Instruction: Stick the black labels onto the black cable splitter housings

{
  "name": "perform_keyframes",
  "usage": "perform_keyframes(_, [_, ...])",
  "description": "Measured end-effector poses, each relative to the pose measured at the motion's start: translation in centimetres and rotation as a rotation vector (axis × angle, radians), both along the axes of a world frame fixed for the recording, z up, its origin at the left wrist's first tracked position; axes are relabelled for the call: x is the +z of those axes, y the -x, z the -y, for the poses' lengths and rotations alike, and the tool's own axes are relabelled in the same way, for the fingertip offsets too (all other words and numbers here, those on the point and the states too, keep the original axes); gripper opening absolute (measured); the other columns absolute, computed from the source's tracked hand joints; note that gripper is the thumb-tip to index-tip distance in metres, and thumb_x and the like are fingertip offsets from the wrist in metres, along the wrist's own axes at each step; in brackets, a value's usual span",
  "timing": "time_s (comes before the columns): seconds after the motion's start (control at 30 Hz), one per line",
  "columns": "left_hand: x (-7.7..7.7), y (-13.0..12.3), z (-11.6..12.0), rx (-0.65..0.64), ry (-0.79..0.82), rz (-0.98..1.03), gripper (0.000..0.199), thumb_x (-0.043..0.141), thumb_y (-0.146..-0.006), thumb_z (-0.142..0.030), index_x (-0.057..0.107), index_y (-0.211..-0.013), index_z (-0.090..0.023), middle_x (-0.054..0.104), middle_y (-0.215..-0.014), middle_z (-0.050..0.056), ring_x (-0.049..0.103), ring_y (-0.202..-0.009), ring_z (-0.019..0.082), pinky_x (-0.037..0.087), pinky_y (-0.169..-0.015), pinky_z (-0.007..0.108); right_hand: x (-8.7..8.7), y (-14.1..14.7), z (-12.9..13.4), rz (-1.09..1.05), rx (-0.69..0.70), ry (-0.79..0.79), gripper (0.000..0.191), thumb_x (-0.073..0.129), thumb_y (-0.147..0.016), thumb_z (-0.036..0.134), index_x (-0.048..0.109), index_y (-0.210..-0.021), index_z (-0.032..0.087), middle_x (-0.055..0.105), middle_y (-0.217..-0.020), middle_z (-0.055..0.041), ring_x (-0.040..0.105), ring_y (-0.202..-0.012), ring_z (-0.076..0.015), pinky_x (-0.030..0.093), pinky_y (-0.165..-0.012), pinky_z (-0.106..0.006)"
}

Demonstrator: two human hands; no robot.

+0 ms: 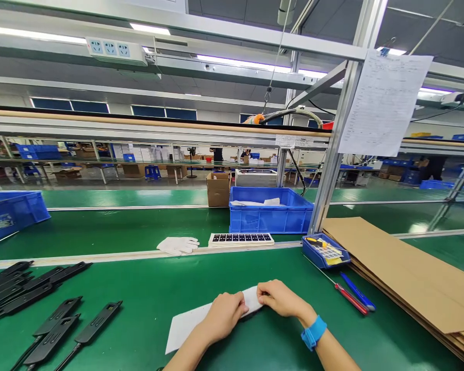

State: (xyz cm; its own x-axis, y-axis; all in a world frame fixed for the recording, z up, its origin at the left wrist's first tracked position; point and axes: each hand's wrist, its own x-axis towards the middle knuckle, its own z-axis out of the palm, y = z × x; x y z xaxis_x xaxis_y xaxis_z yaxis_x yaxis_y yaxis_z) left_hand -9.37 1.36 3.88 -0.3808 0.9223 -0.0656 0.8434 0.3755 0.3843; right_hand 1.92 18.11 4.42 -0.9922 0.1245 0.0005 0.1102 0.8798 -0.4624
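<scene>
A long white strip [186, 325], paper or thin foam by its look, lies slantwise over the green bench in front of me. My left hand [223, 315] is closed on it near its right part, the thumb and fingers pressed together. At the strip's far right end, my right hand [281, 299] pinches the edge; a blue wristband [314, 332] is on that wrist. A thin dark edge shows beneath the strip between the hands, and I cannot make out what it is. Black flat devices with cables [100, 322] lie to the left.
A white glove [178, 245] and a sheet of black labels [241, 238] lie ahead. Behind them stands a blue crate [271, 216]. On the right are a small blue tray [325, 252], a red screwdriver [351, 299], a blue pen-like tool [358, 291] and stacked cardboard [406, 273] beside a metal post.
</scene>
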Motion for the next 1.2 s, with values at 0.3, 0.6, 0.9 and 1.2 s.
perform_keyframes(0.3, [-0.2,-0.7,-0.6,0.038,0.000,0.026,0.021,0.046,-0.082,-0.028,0.064,-0.086,-0.018,0.067,-0.086,0.009,0.061,-0.083,0.024,0.039,-0.071,0.029,0.0,-0.2,0.6,0.062,-0.012,-0.001,0.014,0.056,-0.075,0.011,0.065,-0.080,0.021,0.066,-0.072,0.0026,0.057,-0.066,-0.0121,0.030,-0.057,-0.020])
perform_keyframes(0.6, [0.9,2.8,1.7,-0.084,-0.016,0.248,0.016,0.057,-0.071,-0.021,0.068,-0.082,-0.017,0.067,-0.074,-0.001,0.057,-0.067,0.012,0.037,-0.059,0.018,-0.2,-0.6,-1.4,0.081,-0.039,-0.032,0.018,0.051,-0.076,0.007,0.065,-0.074,0.018,0.065,-0.072,-0.0007,0.055,-0.067,-0.0136,0.028,-0.056,-0.021])
perform_keyframes(0.9, [0.2,1.6,0.4,0.017,-0.067,0.228,0.022,0.048,-0.069,-0.017,0.069,-0.072,-0.015,0.066,-0.068,0.002,0.056,-0.065,0.014,0.036,-0.061,0.022,-1.1,0.3,2.1,-0.028,-0.014,-0.034,0.012,0.051,-0.080,0.014,0.063,-0.080,0.020,0.066,-0.081,-0.0005,0.056,-0.074,-0.0144,0.029,-0.061,-0.022])
perform_keyframes(1.2, [-0.6,0.8,0.6,-0.063,-0.134,0.222,0.030,0.044,-0.073,-0.008,0.054,-0.100,-0.019,0.065,-0.078,0.000,0.058,-0.073,0.014,0.038,-0.065,0.021,-1.3,0.5,2.2,-0.030,0.051,0.006,0.016,0.050,-0.078,0.010,0.063,-0.074,0.020,0.065,-0.075,0.0005,0.056,-0.070,-0.0141,0.030,-0.061,-0.022])
